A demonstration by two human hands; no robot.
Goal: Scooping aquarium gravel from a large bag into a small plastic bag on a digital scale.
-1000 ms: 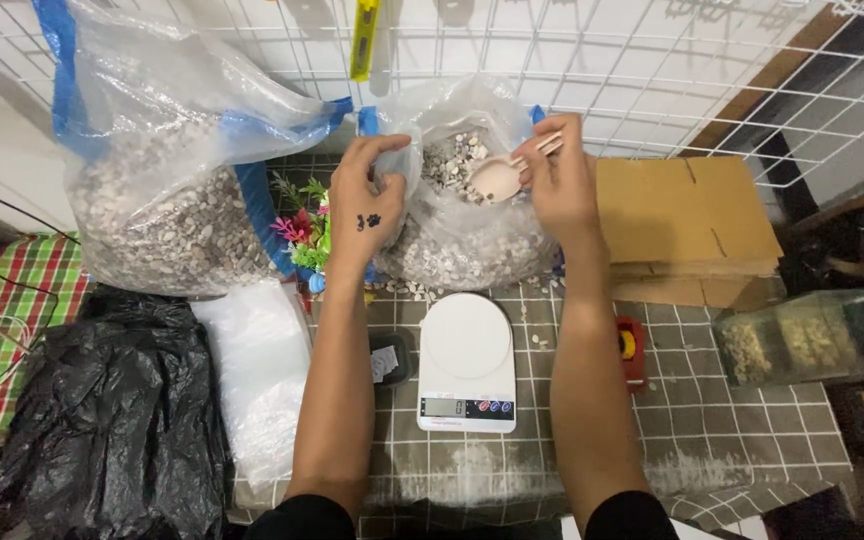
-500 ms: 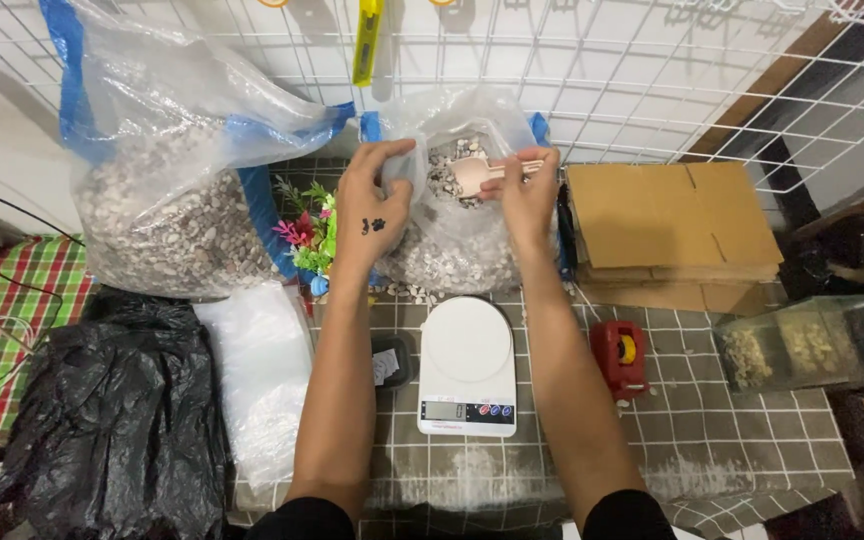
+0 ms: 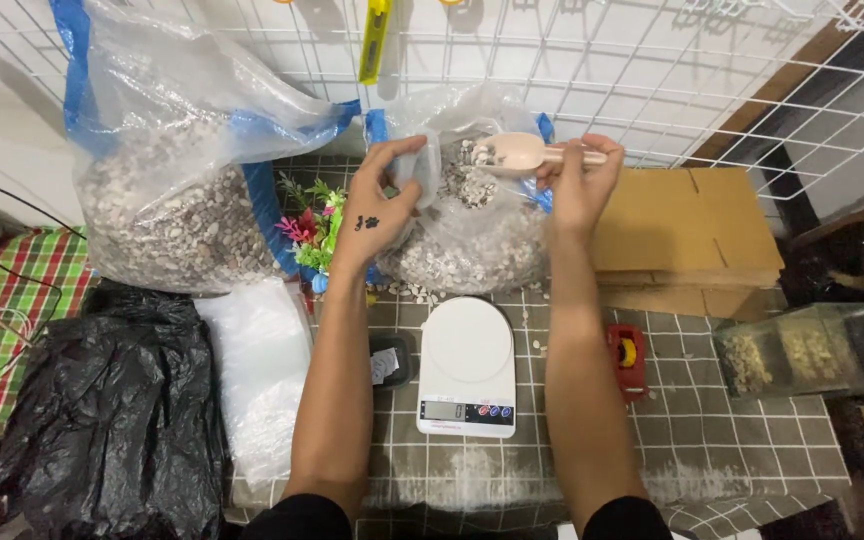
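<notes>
Scoop lies level — bowl left, handle right.

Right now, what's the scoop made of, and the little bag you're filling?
The scoop in the right hand looks like smooth, matte beige plastic, though the colour could also pass for wood. The small bag in the left hand looks like thin clear plastic film: see-through, shiny and creased.

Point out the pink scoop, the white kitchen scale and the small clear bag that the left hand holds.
pink scoop (image 3: 514, 152), head view, on the bowl of the scoop.
white kitchen scale (image 3: 468, 340), head view, on the round weighing plate.
small clear bag (image 3: 420, 170), head view, on its side next to the left hand's thumb.
</notes>
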